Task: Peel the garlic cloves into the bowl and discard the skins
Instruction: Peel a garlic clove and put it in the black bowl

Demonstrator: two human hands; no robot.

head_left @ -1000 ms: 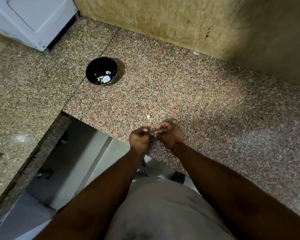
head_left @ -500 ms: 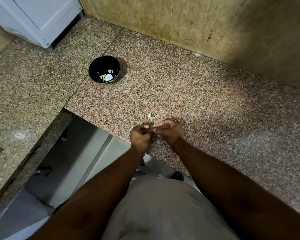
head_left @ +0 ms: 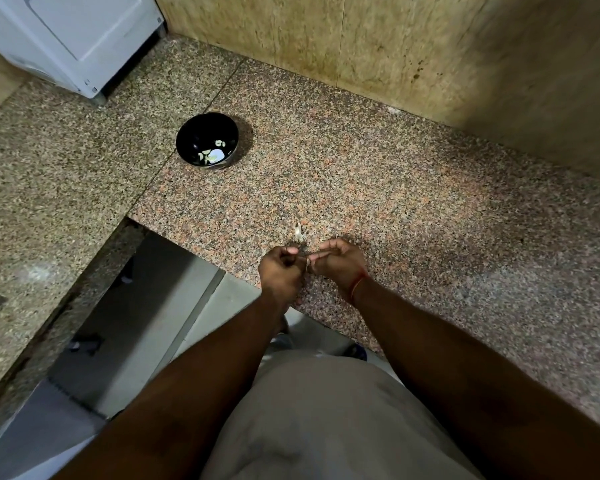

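Both hands, left hand (head_left: 280, 271) and right hand (head_left: 338, 263), pinch a garlic clove (head_left: 307, 264) right at the table (head_left: 413, 209) front edge, bowl (head_left: 207, 138) well apart up-left with open granite between.

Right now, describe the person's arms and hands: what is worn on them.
Both forearms are bare, with no sleeves in view. The right hand has a thin red thread tied round its wrist. The left hand wears nothing visible: no glove, ring or watch shows.
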